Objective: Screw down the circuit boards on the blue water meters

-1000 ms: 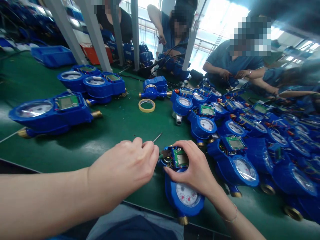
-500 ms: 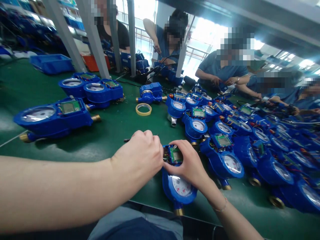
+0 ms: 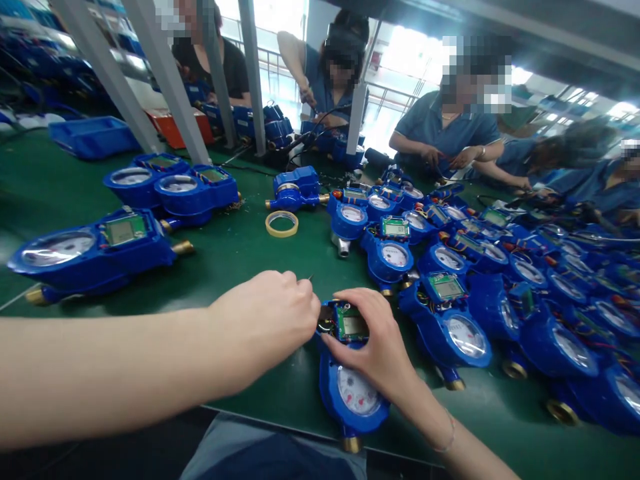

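A blue water meter point(image 3: 356, 393) lies in front of me near the table edge, its round dial towards me and its open electronics housing, with a green-framed display, beyond. My right hand point(image 3: 377, 333) holds that housing, thumb on the near side and fingers over the far side. My left hand point(image 3: 283, 310) is closed in a fist at the left side of the housing. A thin dark tip shows just above its knuckles; the rest of what it grips is hidden. Wires and a dark part lie in the housing beside the left fingers.
Many blue meters point(image 3: 465, 337) crowd the right side of the green table point(image 3: 240, 257). Several more, including a large one point(image 3: 95, 243), lie at left. A yellow tape roll point(image 3: 281, 224), a blue tray point(image 3: 93, 137) and grey posts point(image 3: 170, 80) stand farther back. Co-workers sit opposite.
My left fist has tilted, and the dark thing poking out on its left no longer shows. My right hand stays on the meter. The view has shifted slightly.
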`<state>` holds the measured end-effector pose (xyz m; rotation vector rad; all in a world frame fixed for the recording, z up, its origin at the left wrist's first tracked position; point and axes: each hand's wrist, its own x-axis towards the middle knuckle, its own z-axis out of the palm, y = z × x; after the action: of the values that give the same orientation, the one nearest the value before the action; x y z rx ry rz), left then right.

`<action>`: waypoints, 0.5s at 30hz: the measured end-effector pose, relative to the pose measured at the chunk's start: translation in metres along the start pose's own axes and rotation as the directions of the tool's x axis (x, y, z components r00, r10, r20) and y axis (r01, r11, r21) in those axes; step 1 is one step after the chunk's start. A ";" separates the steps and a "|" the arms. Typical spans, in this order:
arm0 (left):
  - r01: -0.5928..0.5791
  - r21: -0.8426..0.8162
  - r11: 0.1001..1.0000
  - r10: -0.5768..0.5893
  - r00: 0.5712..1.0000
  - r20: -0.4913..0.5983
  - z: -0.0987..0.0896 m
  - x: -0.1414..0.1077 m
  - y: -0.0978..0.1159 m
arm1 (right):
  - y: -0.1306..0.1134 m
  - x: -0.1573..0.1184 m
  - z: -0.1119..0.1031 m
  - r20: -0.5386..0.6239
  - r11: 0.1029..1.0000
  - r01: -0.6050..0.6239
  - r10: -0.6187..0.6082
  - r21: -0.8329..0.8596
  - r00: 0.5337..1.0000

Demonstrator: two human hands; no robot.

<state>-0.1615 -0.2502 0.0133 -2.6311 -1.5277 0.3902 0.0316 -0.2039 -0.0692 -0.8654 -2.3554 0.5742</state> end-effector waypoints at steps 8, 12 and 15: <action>-0.007 0.011 1.000 0.007 1.000 0.013 -0.006 0.009 0.005 | -0.031 -0.011 -0.014 0.325 0.829 0.549 -0.552 0.109 0.768; -0.046 0.074 0.996 0.049 0.998 -0.030 0.001 0.007 0.004 | -0.023 0.001 0.001 0.582 0.714 0.678 -0.630 0.174 0.514; -0.075 0.101 0.992 0.082 0.994 -0.068 0.009 0.006 0.006 | -0.012 -0.003 0.025 0.594 0.725 0.674 -0.607 0.142 0.528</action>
<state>-0.1561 -0.2484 0.0029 -2.6053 -1.3521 0.3615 0.0122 -0.2188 -0.0825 0.2917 -3.0439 0.4348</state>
